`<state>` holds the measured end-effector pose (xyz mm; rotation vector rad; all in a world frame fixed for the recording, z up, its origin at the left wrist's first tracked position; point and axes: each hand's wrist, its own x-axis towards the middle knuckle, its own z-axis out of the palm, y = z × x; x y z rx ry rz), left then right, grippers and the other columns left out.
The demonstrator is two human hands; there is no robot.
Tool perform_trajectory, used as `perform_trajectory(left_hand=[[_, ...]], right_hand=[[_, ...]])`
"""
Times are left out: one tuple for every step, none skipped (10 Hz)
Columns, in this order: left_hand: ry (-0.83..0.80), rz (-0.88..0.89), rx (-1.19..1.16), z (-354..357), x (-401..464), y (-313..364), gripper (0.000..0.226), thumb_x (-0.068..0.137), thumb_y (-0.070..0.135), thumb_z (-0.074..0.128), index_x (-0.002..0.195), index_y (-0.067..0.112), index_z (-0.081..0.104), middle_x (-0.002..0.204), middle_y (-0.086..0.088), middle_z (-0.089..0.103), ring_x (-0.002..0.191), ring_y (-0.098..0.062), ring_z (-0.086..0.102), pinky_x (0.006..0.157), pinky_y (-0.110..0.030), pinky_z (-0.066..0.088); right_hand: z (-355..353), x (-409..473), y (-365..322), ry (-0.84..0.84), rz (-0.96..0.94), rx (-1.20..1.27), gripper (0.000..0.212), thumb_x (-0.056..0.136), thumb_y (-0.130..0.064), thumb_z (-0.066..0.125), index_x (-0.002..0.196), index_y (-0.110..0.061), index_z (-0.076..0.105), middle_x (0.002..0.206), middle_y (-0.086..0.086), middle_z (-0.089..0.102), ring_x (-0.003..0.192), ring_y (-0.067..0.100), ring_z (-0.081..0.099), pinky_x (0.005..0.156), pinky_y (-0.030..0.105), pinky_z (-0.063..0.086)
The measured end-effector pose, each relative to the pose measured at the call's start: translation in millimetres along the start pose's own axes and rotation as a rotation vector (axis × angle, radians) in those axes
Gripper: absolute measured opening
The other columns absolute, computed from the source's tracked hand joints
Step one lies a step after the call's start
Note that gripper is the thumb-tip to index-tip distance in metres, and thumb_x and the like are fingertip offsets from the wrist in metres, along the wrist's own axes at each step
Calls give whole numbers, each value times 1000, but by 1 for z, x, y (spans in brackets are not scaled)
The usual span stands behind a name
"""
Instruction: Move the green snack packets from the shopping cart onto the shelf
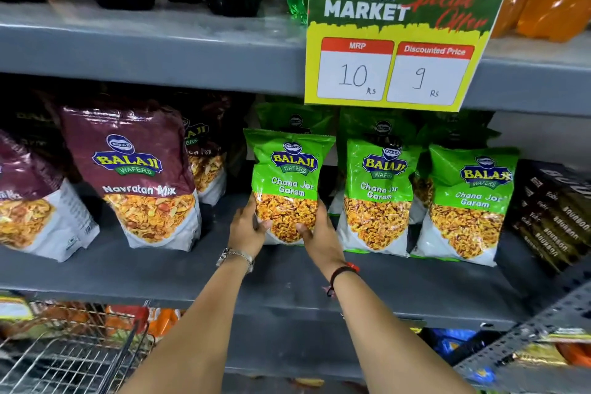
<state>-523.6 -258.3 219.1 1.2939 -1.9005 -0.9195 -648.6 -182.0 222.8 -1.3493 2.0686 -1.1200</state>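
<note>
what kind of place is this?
A supermarket aisle: grey metal shelf stocked with green Chana Jor Garam packets, a green-and-yellow special-offer price card, and a wire shopping cart at lower left.

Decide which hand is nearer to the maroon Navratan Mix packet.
Left. The left hand grips the green packet's side facing the Navratan Mix packet; the right hand holds its far side.
</note>
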Motion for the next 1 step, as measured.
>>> perform_trajectory(left_hand=[[56, -33, -38, -5, -10, 7, 76, 83, 13, 61, 143, 14, 14, 134, -25, 41, 125, -36, 39, 102, -38, 34]], right_hand=[[-1, -5, -5, 51, 28, 70, 75, 88, -24, 54, 143, -12, 5, 153, 14, 22, 138, 31, 27, 107, 46, 32]])
